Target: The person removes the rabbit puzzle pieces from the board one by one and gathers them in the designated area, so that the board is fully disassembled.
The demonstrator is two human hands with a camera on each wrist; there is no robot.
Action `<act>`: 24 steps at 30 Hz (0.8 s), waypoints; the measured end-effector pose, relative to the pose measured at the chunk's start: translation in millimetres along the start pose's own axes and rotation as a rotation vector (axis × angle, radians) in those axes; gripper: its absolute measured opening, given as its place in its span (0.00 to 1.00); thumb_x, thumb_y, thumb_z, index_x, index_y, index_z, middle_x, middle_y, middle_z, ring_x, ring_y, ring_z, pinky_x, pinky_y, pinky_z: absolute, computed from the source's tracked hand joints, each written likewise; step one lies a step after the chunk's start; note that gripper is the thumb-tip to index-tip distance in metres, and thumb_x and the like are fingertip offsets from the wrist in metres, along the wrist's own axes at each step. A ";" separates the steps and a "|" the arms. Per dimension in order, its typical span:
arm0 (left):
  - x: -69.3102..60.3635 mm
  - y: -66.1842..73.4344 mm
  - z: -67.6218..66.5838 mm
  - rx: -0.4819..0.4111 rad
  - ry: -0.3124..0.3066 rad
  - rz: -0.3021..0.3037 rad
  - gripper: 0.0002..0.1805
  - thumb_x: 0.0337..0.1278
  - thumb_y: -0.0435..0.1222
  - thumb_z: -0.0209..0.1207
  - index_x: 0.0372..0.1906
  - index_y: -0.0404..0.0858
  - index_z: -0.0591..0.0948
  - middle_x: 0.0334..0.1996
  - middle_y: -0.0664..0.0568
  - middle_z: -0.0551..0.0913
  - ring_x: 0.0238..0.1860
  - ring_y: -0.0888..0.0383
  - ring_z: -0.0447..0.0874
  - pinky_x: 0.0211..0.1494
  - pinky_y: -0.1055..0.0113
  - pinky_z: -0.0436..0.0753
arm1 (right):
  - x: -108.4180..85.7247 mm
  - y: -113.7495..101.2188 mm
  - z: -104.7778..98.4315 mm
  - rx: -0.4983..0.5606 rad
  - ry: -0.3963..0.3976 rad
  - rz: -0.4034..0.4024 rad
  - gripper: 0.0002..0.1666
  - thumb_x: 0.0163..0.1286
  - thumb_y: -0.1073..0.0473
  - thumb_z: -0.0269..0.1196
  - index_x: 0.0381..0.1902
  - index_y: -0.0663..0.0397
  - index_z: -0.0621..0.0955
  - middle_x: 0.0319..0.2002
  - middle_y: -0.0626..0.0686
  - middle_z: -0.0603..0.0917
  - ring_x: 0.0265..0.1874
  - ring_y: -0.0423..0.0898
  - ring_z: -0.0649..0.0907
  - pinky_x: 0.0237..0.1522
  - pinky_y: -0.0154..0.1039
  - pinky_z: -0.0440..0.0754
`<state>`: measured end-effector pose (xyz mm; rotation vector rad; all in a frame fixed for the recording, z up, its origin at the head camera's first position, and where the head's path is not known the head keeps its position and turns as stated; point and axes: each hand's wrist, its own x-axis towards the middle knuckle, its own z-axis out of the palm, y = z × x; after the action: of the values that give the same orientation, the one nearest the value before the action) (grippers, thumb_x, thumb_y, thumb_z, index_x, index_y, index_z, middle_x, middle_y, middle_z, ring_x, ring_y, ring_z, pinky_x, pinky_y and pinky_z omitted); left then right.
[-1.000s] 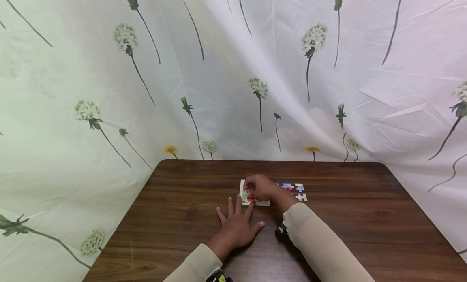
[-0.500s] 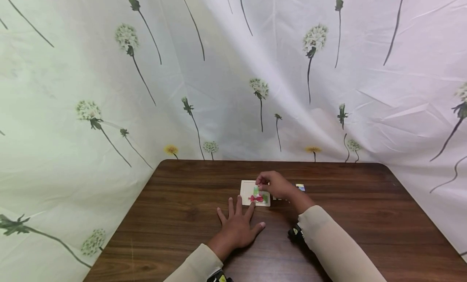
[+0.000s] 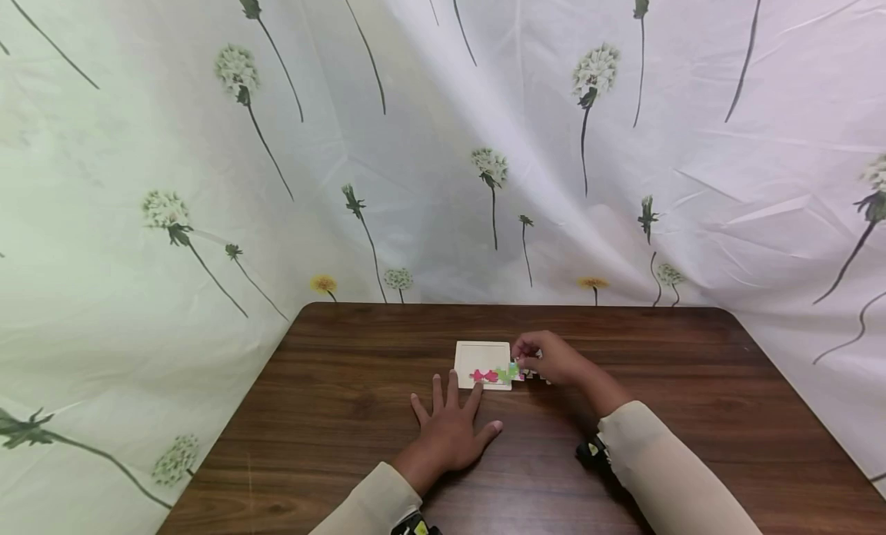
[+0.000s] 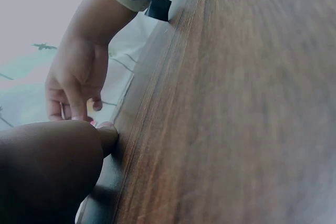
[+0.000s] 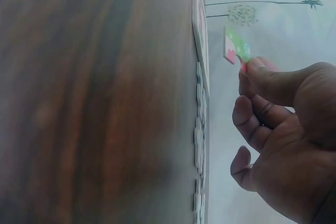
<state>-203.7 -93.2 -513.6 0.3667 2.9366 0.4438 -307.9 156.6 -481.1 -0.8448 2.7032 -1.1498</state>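
My right hand [image 3: 557, 360] is raised just right of the white puzzle tray [image 3: 479, 355]. Its thumb and finger pinch a jigsaw piece [image 5: 236, 45], green with pink, tilted clear of the table in the right wrist view. The other fingers of that hand are loosely curled. Along the tray's near side lie a red bow-patterned piece [image 3: 484, 376] and a green piece [image 3: 503, 374]. My left hand [image 3: 448, 435] lies flat with fingers spread, fingertips at the tray's near edge. In the left wrist view the left hand [image 4: 47, 166] is a dark close shape.
More loose pieces [image 5: 200, 129] lie flat in a row beside the tray, mostly hidden under the right hand in the head view. The brown wooden table [image 3: 360, 412] ends at a flower-printed cloth [image 3: 429, 158] behind it.
My right hand has moved rightward from above the tray to beyond its right edge, pinching a piece. More of the tray's pale floor shows. The left hand has stayed put.
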 end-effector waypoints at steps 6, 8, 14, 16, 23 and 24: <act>0.3 -0.3 1.0 0.002 0.001 0.000 0.48 0.75 0.73 0.47 0.89 0.55 0.59 0.90 0.33 0.44 0.89 0.26 0.35 0.78 0.13 0.36 | -9.0 5.1 -2.2 0.025 -0.035 0.034 0.02 0.77 0.68 0.68 0.43 0.58 0.87 0.36 0.48 0.87 0.37 0.41 0.81 0.42 0.36 0.80; 0.4 -0.6 1.5 0.002 0.002 0.001 0.48 0.75 0.73 0.47 0.89 0.55 0.59 0.90 0.33 0.44 0.89 0.26 0.35 0.77 0.13 0.37 | -10.6 6.3 -1.4 0.025 -0.045 0.057 0.04 0.77 0.68 0.68 0.43 0.54 0.87 0.37 0.48 0.87 0.37 0.41 0.81 0.42 0.37 0.80; -0.4 -1.4 0.0 -0.008 0.004 0.002 0.47 0.76 0.71 0.49 0.89 0.54 0.60 0.90 0.33 0.45 0.89 0.26 0.36 0.77 0.13 0.37 | -12.9 9.6 1.3 0.024 -0.057 0.059 0.02 0.77 0.67 0.69 0.43 0.56 0.87 0.36 0.48 0.86 0.36 0.41 0.81 0.41 0.35 0.80; 0.0 -1.6 -0.4 -0.016 -0.004 0.002 0.46 0.77 0.71 0.49 0.89 0.55 0.59 0.90 0.33 0.45 0.89 0.26 0.35 0.77 0.13 0.36 | -13.8 10.7 1.7 0.022 -0.060 0.048 0.01 0.77 0.67 0.69 0.43 0.59 0.87 0.35 0.48 0.86 0.36 0.40 0.81 0.40 0.35 0.80; -1.9 -0.1 -1.0 -0.030 -0.005 0.006 0.47 0.77 0.71 0.49 0.89 0.54 0.59 0.90 0.34 0.44 0.89 0.26 0.34 0.77 0.13 0.34 | -17.9 11.6 2.0 0.023 -0.056 0.046 0.03 0.76 0.65 0.70 0.43 0.60 0.87 0.34 0.47 0.86 0.34 0.39 0.81 0.39 0.34 0.80; -2.0 0.1 -1.0 -0.030 -0.006 0.006 0.47 0.77 0.71 0.49 0.89 0.54 0.59 0.90 0.33 0.44 0.89 0.26 0.35 0.77 0.13 0.34 | -18.2 11.8 2.3 0.026 -0.058 0.045 0.03 0.76 0.66 0.71 0.43 0.61 0.87 0.34 0.47 0.86 0.34 0.39 0.81 0.39 0.35 0.80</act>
<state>-201.9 -93.9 -512.4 0.3728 2.9199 0.4863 -297.2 171.3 -493.3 -0.7961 2.6409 -1.1312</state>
